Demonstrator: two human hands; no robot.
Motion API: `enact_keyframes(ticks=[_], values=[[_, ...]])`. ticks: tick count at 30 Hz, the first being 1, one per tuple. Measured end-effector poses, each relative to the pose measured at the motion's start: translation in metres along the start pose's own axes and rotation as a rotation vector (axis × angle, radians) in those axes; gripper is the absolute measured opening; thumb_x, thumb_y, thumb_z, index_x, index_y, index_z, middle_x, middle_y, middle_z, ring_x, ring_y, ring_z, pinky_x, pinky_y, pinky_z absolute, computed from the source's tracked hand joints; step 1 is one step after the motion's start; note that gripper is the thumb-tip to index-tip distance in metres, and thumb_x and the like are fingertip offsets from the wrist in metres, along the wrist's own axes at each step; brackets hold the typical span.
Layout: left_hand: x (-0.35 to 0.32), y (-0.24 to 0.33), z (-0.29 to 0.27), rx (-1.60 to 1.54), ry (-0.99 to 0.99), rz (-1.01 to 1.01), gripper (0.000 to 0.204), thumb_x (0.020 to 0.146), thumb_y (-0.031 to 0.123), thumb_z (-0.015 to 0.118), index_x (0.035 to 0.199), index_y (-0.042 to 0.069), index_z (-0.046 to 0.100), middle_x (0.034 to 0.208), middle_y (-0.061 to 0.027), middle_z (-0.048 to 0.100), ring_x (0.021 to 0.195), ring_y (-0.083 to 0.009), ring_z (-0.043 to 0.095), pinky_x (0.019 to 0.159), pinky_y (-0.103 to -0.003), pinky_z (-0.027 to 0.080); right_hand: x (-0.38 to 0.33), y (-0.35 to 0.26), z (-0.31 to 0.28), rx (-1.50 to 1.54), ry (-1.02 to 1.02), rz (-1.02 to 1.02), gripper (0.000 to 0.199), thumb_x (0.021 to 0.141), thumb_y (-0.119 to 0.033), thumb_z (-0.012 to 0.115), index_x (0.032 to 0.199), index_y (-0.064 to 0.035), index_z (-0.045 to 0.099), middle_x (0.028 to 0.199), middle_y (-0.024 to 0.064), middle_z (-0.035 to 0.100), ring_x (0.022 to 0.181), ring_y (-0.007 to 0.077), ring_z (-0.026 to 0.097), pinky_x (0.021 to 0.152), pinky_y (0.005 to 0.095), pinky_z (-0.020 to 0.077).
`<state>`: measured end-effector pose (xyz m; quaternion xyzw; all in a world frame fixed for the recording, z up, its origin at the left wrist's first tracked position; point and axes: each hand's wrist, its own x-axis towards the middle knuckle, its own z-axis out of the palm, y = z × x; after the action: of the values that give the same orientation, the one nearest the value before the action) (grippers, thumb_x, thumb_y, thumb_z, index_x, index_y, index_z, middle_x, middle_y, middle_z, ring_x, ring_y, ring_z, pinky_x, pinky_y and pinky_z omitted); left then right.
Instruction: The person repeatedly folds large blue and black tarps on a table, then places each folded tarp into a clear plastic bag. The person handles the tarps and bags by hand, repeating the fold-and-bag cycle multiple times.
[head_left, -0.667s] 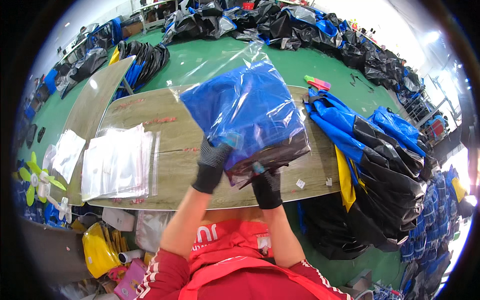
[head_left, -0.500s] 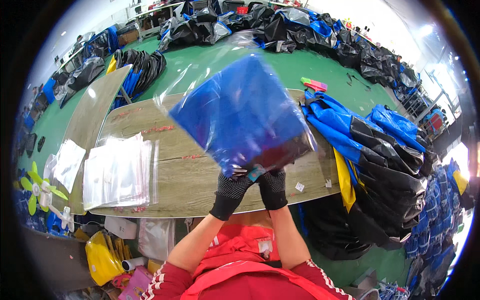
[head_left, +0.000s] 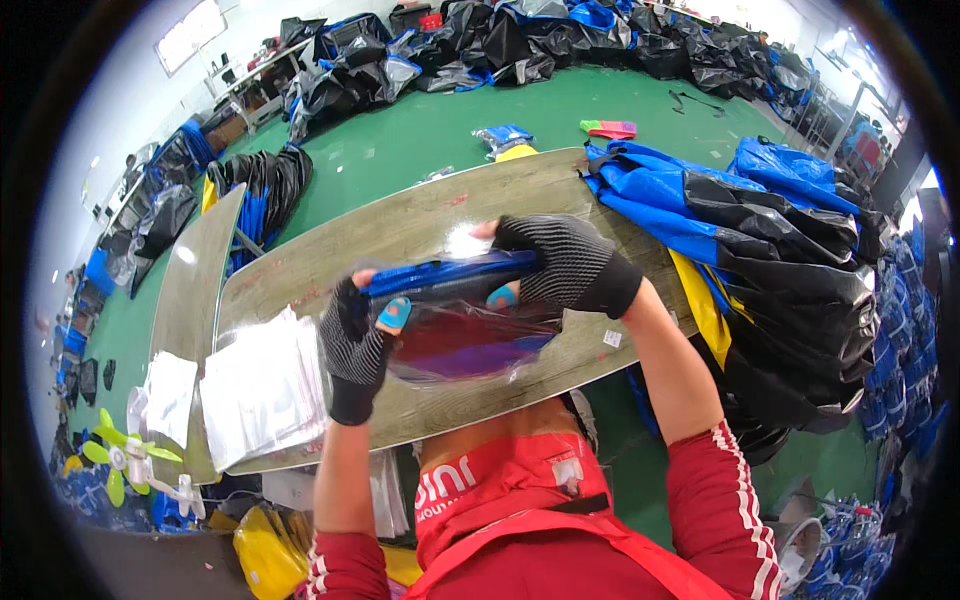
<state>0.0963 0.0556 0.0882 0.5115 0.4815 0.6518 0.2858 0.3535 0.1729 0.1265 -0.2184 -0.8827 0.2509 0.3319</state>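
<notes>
Above the table, both hands hold a clear plastic bag (head_left: pixel 475 335) with a folded blue and black sheet inside. It is tilted so that its blue edge lies along the top and its glossy dark side faces me. My left hand (head_left: pixel 355 340) is closed on its left end, thumb in front. On the opposite end my right hand (head_left: pixel 570 262) grips the upper corner, its thumb also in front. Both hands wear black dotted gloves with bare fingertips, and a teal cover sits on each thumb. A stack of clear plastic bags (head_left: pixel 262 390) lies on the table near my left hand.
The wood-patterned table (head_left: pixel 400 225) has a pile of blue and black sheeting (head_left: pixel 770 270) over its right end. Further clear bags (head_left: pixel 172 395) and a small green fan (head_left: pixel 125 455) are at left. A blue packet (head_left: pixel 505 135) lies on the floor beyond the table.
The bag has swung from standing broad and raised to being tipped nearly edge-on and lower. My hands have parted from its near corner to its two ends. A blue packet now shows beyond the table.
</notes>
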Motion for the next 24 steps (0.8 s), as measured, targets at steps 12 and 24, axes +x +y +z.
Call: enact_keyframes(ticks=[12,24], values=[[0.014,0.02,0.01,0.288,0.478,0.494,0.035,0.1,0.029,0.051,0.11,-0.001,0.066,0.085,-0.0044,0.065,0.068,-0.0086,0.048,0.067,-0.027,0.041,0.016,-0.012,0.042,0.299,0.875,0.005,0.019,0.094,-0.018,0.061,0.097,-0.0017,0.069,0.087,0.0098,0.069,0.08,0.0154,0.062,0.075,0.0288,0.0475],[0.012,0.059,-0.018,0.363,0.304,0.26,0.035,0.101,0.036,0.048,0.089,0.006,0.063,0.079,0.001,0.058,0.068,-0.0069,0.045,0.063,-0.023,0.035,0.018,-0.045,0.011,0.388,0.763,-0.08,0.014,0.096,-0.012,0.056,0.096,0.0,0.063,0.093,0.01,0.069,0.085,0.0164,0.065,0.078,0.0314,0.0508]])
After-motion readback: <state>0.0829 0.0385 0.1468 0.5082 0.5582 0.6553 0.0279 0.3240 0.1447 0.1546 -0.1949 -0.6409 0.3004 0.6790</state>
